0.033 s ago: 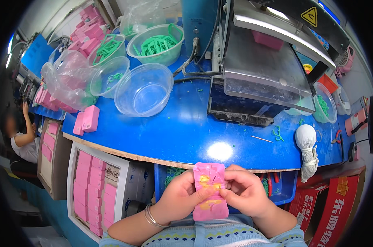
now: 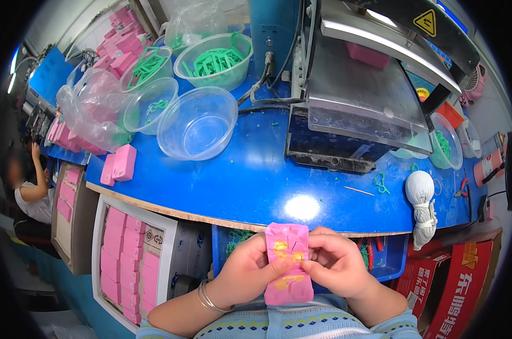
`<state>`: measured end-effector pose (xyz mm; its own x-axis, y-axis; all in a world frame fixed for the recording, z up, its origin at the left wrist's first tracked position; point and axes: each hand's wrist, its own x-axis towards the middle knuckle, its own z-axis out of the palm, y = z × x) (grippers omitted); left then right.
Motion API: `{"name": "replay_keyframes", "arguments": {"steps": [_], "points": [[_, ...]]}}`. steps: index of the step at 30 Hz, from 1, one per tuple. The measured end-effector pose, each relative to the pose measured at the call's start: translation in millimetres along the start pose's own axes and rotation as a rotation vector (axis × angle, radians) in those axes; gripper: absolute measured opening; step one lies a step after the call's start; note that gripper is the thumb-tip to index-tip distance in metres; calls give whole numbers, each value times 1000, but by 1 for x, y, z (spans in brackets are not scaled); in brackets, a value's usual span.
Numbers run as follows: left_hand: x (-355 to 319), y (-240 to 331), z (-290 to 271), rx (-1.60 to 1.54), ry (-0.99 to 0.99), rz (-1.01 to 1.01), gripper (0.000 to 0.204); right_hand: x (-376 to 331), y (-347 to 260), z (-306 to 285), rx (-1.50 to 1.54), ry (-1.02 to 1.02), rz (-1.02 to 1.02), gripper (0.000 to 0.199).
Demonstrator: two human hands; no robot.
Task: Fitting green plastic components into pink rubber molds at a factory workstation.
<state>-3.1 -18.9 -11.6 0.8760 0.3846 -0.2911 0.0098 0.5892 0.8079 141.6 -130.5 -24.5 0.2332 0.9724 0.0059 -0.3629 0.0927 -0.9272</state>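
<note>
In front of my body, both hands are at a flat pink rubber-like slab (image 2: 290, 288) with yellow patches and small dark slits on its face. My left hand (image 2: 247, 271) grips it from the left, the thumb lying across its middle beside the yellow. My right hand (image 2: 338, 263) is closed at its right edge, with thumb and curled fingers at the yellow part; whether it pinches a small piece there is too small to tell. The fingers behind the slab are hidden.
The blue table (image 2: 250, 186) carries clear bowls (image 2: 196, 124), one with green pieces (image 2: 216, 61), pink blocks (image 2: 124, 163), a metal press (image 2: 363, 96) and a white wrapped bundle (image 2: 420, 189). Below are a blue tray (image 2: 394, 271) and a box of pink blocks (image 2: 123, 254). Another person sits far left.
</note>
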Motion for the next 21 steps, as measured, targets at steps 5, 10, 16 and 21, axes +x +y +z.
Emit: {"name": "replay_keyframes", "arguments": {"steps": [5, 10, 16, 21], "points": [[0, -2, -2, 187, -32, 103, 23, 0, -4, 2, 13, 9, -5, 34], [3, -5, -7, 501, -73, 227, 30, -1, -7, -1, -132, 56, -3, 19], [4, 7, -5, 802, -105, 370, 26, -1, -8, 3, 37, 106, 142, 15], [3, 9, -7, 867, -120, 426, 25, 1, -9, 5, -17, 112, 116, 15]]}}
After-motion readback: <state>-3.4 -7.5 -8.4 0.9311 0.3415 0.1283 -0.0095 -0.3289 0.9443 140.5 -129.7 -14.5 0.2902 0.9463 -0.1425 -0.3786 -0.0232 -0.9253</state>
